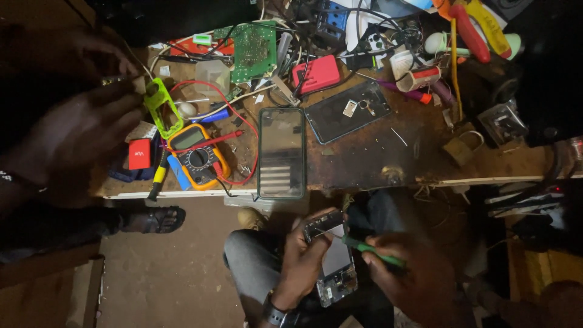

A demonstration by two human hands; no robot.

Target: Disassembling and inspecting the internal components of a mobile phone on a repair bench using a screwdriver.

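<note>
My left hand (300,258) holds an opened phone (333,261) over my lap, its back off, with the circuit board and a pale battery showing. In my right hand (410,276) is a green-handled tool (373,252), its tip resting on the upper part of the phone. Both hands sit below the front edge of the workbench (364,161), above my grey trousers (252,261).
On the bench lie a dark-screened phone (281,152), an orange multimeter (197,157) with red leads, a green circuit board (254,44), a red box (316,73), a dark glass panel (347,111) and pliers (480,30). Another person's hand (79,133) reaches in at left beside a bright green frame (161,109); their sandalled foot (155,220) is below.
</note>
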